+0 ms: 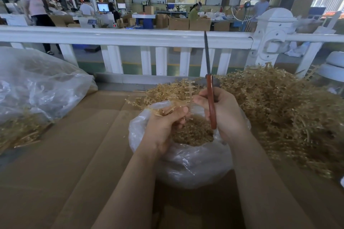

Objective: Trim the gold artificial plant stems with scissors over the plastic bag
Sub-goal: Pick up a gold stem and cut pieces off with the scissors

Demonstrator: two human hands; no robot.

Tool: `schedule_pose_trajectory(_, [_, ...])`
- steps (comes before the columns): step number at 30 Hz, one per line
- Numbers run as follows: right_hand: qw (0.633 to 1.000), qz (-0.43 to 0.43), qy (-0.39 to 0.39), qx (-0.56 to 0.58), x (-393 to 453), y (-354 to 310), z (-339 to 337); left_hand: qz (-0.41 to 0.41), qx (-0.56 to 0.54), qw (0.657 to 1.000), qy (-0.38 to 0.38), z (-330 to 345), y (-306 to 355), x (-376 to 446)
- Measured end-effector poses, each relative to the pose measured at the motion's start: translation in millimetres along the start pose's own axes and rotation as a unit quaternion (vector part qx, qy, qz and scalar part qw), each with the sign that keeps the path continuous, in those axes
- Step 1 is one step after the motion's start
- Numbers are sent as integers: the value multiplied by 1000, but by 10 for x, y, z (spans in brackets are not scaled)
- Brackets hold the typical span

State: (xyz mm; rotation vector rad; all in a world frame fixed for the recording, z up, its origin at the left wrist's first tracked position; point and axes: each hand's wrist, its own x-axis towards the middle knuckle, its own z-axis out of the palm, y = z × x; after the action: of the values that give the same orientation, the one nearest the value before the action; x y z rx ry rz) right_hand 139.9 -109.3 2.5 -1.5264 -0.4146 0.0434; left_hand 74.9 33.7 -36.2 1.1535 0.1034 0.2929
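Gold artificial plant stems (168, 107) are being clamped in the left hand (163, 126) grip above the open clear plastic bag (193, 161), so offcuts should drop inside; the right hand (226, 115) grip is wrapping the red-handled scissors (211, 102), blades together, pointing up.

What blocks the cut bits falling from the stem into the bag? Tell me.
Nothing visible. The left hand holds the stem directly over the open mouth of the bag. The right hand holds the scissors blades up, beside the stem and clear of the drop path.
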Motion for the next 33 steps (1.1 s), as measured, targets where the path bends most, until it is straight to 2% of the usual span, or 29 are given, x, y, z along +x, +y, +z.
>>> schedule_pose_trajectory(5, [999, 27, -10, 44, -16, 5, -65, -2, -52, 998, 37, -1, 41, -6])
schedule_pose_trajectory(11, [998, 14, -58, -38, -31, -17, 1, 28, -67, 996, 60, 25, 31, 9])
schedule_pose_trajectory(14, [997, 4, -65, -44, -37, -20, 25, 38, -73, 995, 57, 36, 32, 8])
schedule_pose_trajectory(27, [1000, -4, -3, -12, -35, -28, 17, 12, -100, 995, 29, 73, 65, -18])
schedule_pose_trajectory(33, [1000, -2, 0, 6, -26, -12, -43, -15, -122, 992, 22, 3, 97, -32])
